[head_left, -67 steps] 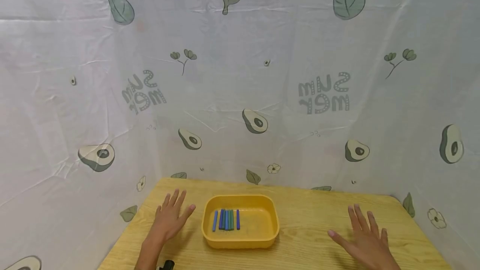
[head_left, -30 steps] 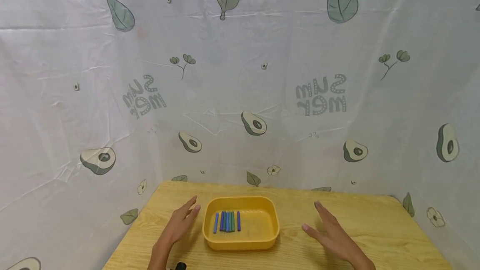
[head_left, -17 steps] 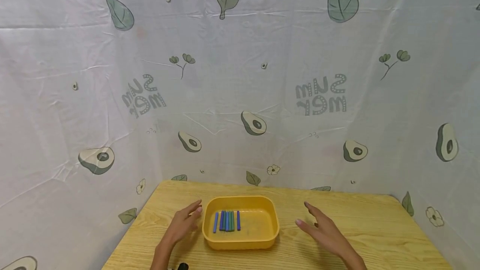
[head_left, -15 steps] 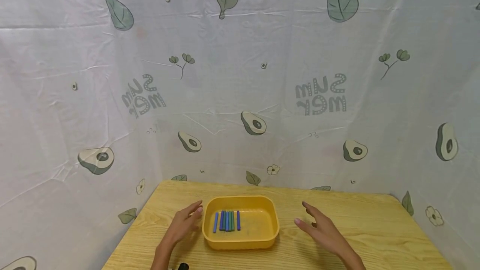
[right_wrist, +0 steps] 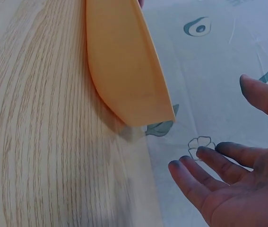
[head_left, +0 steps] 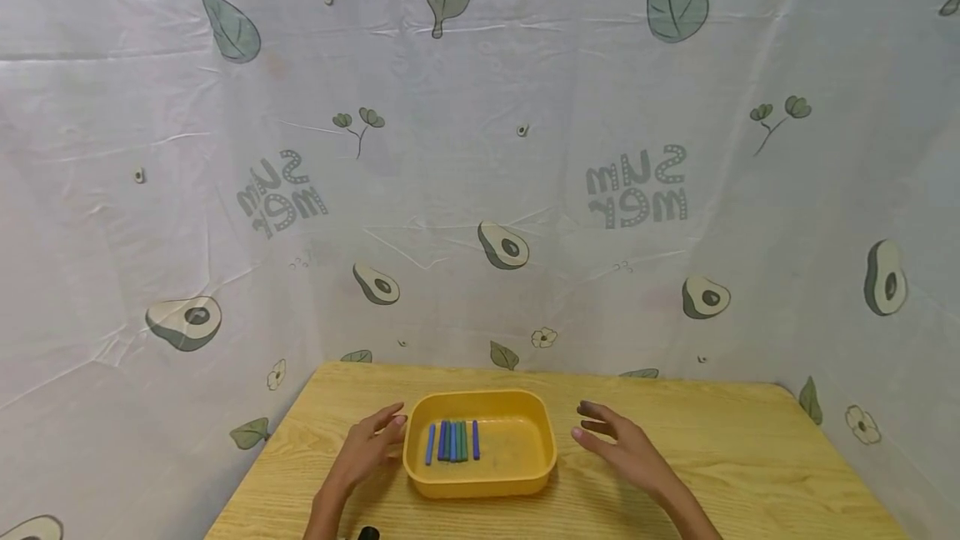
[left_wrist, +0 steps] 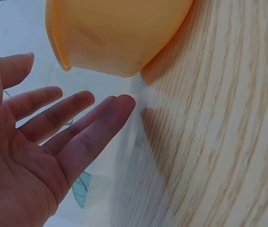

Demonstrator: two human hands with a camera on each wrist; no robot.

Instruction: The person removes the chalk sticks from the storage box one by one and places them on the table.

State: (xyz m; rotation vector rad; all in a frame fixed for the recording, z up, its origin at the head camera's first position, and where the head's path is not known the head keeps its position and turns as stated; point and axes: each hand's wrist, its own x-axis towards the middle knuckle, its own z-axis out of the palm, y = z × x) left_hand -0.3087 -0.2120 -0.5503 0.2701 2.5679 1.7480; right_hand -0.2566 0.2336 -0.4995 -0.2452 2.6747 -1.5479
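A yellow plastic tray [head_left: 480, 488] with rounded corners stands on the wooden table. Inside its left half lie several thin blue, purple and green sticks [head_left: 453, 442], most side by side, one apart at each end. My left hand [head_left: 365, 448] is just beside the tray's left wall, fingers loosely extended. The left wrist view shows a gap between this hand [left_wrist: 53, 146] and the tray [left_wrist: 115, 35]. On the other side my right hand [head_left: 626, 450] hovers a short way from the tray, fingers spread and slightly bent. Dark smudges mark its fingertips [right_wrist: 174, 165]. Neither hand holds anything.
The light wood table [head_left: 712, 448] reaches back to a pale curtain [head_left: 480, 148] printed with avocados, leaves and mirrored lettering. It also hangs along both sides. A small black object [head_left: 368, 533] shows at the bottom edge by my left wrist.
Both hands have moved inward from wide apart to the tray's two sides, the right one travelling farther left. Their fingers have turned toward the tray. The tray and sticks have stayed put.
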